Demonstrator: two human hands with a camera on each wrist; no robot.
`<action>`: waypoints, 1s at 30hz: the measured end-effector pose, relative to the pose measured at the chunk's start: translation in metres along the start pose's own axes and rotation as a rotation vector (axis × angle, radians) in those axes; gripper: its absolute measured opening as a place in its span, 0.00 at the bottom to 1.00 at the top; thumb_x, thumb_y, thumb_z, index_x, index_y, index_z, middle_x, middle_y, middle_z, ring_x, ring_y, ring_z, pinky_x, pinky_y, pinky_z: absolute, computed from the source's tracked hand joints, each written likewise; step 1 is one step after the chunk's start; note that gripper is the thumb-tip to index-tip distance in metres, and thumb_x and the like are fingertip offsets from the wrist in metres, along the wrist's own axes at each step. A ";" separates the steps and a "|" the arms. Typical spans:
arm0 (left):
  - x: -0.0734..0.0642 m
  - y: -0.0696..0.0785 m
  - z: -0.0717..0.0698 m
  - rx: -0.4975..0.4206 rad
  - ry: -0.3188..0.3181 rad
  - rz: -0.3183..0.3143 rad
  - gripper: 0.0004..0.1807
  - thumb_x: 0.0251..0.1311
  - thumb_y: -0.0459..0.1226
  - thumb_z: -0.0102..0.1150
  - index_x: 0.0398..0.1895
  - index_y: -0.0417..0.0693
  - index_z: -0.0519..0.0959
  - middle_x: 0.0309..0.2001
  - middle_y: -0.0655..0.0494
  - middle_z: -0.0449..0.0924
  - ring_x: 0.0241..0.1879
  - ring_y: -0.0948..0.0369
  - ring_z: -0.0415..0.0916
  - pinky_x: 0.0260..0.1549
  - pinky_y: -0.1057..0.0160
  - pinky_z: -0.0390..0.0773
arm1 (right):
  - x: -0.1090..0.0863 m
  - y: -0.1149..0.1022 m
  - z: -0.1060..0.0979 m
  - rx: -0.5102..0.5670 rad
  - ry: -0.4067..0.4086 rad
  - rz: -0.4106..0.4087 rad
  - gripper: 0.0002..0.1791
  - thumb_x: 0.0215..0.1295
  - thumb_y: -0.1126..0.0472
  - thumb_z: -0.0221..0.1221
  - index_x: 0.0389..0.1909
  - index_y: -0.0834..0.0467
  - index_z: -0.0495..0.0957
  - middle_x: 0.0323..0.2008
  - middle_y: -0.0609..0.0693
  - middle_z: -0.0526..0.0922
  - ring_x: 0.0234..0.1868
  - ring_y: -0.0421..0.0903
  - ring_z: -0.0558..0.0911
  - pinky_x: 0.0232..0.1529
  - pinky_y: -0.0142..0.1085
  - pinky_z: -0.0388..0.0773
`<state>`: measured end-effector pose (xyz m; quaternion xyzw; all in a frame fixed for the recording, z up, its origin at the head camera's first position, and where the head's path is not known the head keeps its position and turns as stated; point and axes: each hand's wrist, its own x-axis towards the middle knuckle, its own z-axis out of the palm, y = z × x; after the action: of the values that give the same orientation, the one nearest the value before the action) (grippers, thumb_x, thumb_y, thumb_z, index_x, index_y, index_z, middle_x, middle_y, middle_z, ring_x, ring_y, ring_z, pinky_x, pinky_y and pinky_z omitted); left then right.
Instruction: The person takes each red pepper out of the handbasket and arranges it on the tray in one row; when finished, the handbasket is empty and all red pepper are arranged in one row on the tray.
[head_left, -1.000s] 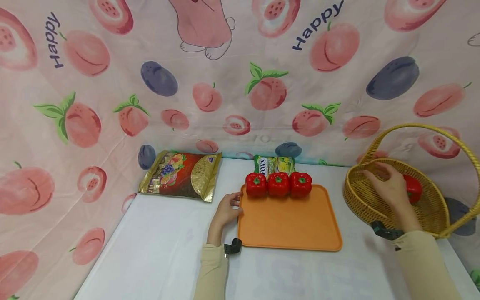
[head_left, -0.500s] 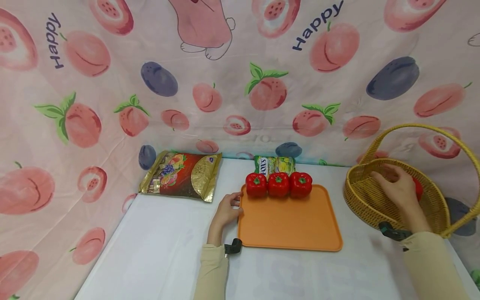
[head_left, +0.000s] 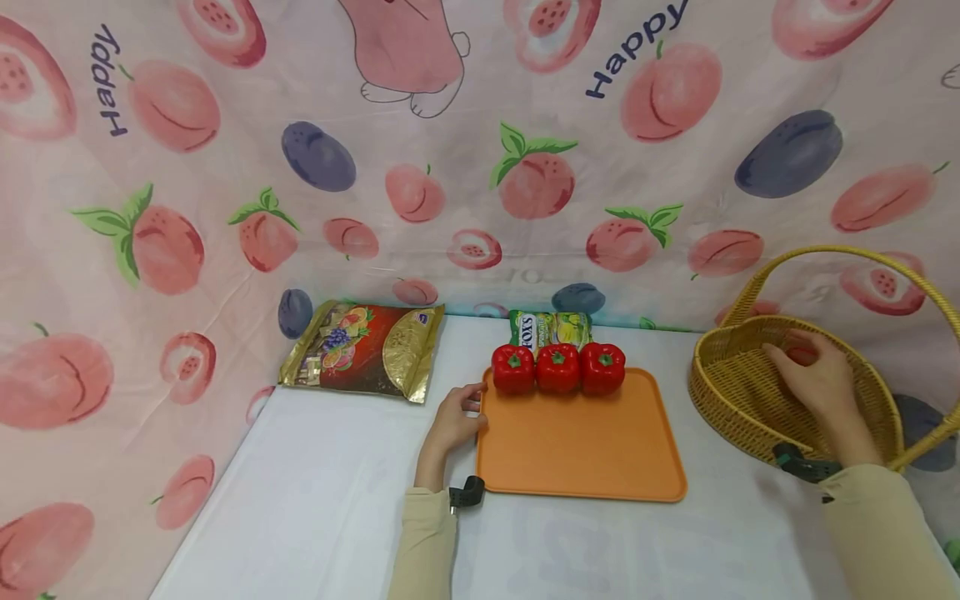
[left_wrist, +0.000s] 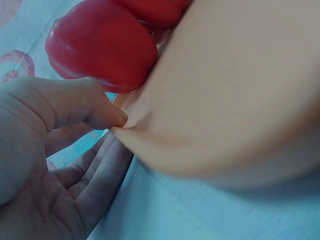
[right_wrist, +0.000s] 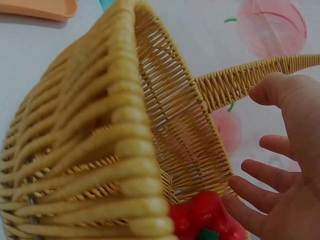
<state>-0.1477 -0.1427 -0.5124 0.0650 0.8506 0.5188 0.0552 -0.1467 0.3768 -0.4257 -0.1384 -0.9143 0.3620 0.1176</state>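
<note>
With thumb and fingers, my left hand [head_left: 454,421] pinches the left rim of an orange tray [head_left: 577,450]; the left wrist view shows the thumb [left_wrist: 107,112] on top of that rim. Three red bell peppers [head_left: 558,371] stand in a row along the tray's far edge. My right hand [head_left: 821,379] reaches into a wicker basket [head_left: 720,408] on the right. Another red bell pepper [right_wrist: 195,217] lies in that basket, close to the fingers [right_wrist: 257,192], which are spread and not closed round it. In the head view the hand hides most of this pepper.
Behind the peppers lies a green candy bag [head_left: 551,328]. A larger red and gold bag [head_left: 367,350] rests at the back left of the white table [head_left: 337,500]. The basket's tall handle [head_left: 847,250] arches over its opening. A fruit-print cloth [head_left: 465,167] hangs behind.
My right hand has moved rightward and slightly nearer within the basket, over the pepper, covering it more in the head view. The left hand and the tray have stayed in place.
</note>
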 end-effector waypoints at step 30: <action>-0.002 0.006 -0.002 -0.005 0.008 -0.020 0.31 0.47 0.24 0.61 0.61 0.39 0.76 0.48 0.46 0.76 0.44 0.52 0.78 0.42 0.57 0.79 | 0.002 0.009 -0.018 -0.039 0.007 0.079 0.40 0.69 0.45 0.53 0.70 0.70 0.60 0.62 0.74 0.67 0.61 0.69 0.67 0.53 0.47 0.69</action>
<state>-0.1457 -0.1422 -0.5063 0.0543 0.8502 0.5205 0.0570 -0.1409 0.3949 -0.4185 -0.1781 -0.9146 0.3478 0.1037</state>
